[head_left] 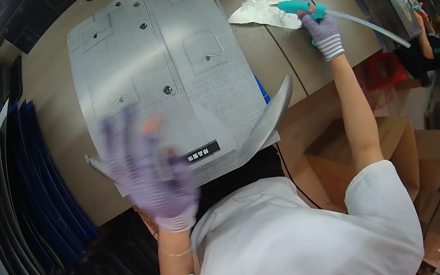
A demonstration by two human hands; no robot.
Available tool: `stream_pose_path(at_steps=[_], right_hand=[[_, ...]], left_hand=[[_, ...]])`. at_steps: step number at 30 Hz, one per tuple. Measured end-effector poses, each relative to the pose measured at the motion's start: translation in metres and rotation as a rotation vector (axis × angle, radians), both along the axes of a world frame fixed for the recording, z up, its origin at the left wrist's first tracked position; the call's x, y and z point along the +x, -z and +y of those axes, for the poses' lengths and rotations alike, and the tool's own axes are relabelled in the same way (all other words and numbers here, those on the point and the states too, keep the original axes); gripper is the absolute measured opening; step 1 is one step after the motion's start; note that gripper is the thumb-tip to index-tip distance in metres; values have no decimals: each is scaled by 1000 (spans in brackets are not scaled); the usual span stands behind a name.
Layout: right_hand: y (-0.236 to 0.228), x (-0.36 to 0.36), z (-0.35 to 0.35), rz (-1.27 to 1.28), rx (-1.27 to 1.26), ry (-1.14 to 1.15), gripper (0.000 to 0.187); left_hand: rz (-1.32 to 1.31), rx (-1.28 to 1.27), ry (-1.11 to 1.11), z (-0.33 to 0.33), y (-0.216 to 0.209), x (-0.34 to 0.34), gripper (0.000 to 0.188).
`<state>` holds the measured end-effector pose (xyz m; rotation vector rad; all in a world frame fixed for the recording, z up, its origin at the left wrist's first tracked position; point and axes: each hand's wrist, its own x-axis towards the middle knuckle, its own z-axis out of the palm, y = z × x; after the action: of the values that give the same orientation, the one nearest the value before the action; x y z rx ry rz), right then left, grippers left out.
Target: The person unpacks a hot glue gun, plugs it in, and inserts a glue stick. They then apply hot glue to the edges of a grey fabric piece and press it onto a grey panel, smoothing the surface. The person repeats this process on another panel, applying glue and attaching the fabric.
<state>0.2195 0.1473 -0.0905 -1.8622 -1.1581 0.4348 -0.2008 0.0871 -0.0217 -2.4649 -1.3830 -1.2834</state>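
Observation:
A teal hot glue gun (296, 7) is gripped in my right hand (323, 34), which wears a purple-and-white striped glove. Its nozzle points left, over a crumpled pale sheet (263, 11), and a long translucent glue stick (368, 24) trails from its back. My left hand (148, 162), gloved alike and smeared by motion, is raised with fingers spread above the near left of a silver-grey panel (145, 62). The panel is shaped like a jacket front, with raised pockets, dark round buttons and a black label (202, 152). Curved grey flaps (270, 117) rise at its near corners.
The panel lies on a beige table (53, 78). Dark blue and black folded sheets (40, 187) stand in a row at the left. Cardboard boxes (396, 133) sit below the table's right side, near a red container (383, 70). Another person (439, 43) works at far right.

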Motion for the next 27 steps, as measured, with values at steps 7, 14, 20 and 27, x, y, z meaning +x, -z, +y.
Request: stream_pose_path(at_steps=[7, 14, 20, 27], right_hand=[[15, -1, 3, 56, 175, -135, 28], [6, -3, -1, -55, 89, -95, 25], [10, 2, 1, 65, 145, -170, 24], [7, 0, 1, -36, 116, -147, 23]], left_hand=[[-150, -47, -311, 4, 46, -88, 32], [-292, -199, -234, 19, 63, -74, 34], [-348, -266, -189, 20, 74, -79, 35], [-329, -249, -200, 20, 73, -79, 35]])
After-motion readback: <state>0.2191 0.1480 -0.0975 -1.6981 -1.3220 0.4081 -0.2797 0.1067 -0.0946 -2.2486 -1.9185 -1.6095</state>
